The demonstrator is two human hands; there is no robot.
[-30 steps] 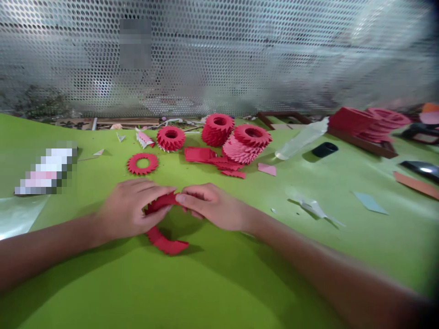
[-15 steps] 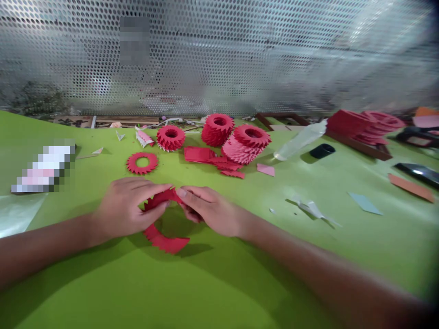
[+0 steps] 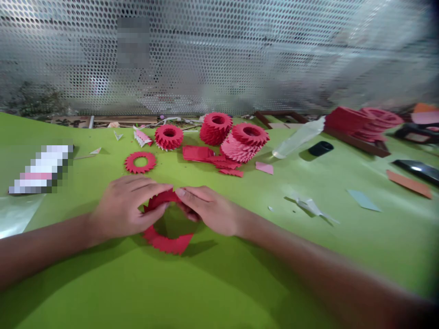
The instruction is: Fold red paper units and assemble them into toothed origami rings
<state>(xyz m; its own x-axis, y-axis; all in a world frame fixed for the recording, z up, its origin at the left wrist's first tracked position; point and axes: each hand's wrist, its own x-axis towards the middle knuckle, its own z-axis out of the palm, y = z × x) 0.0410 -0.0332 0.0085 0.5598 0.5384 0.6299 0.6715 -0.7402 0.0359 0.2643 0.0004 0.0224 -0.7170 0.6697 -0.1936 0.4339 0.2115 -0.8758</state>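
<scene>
Both my hands hold a toothed red paper strip (image 3: 166,243) bent into a ring. My left hand (image 3: 128,208) pinches its upper arc from the left, and my right hand (image 3: 207,210) pinches it from the right. The fingertips of the two hands nearly meet. The lower arc hangs free and rests near the green table cover (image 3: 219,283). Beyond my hands lie a flat red toothed ring (image 3: 140,162), a short red toothed cylinder (image 3: 168,137), a taller one (image 3: 215,129), a red-and-pink stack (image 3: 244,142) and loose red paper strips (image 3: 198,153).
A plastic bottle (image 3: 298,140) and a black tube (image 3: 320,148) lie to the right. Beyond them, red paper pieces (image 3: 363,124) sit on a brown board. Paper scraps are scattered about. A perforated metal sheet (image 3: 219,59) stands behind the table.
The red strip now curves into a rounder, nearly closed ring between my hands. The objects on the table sit slightly further left in the picture, showing a small shift of my head.
</scene>
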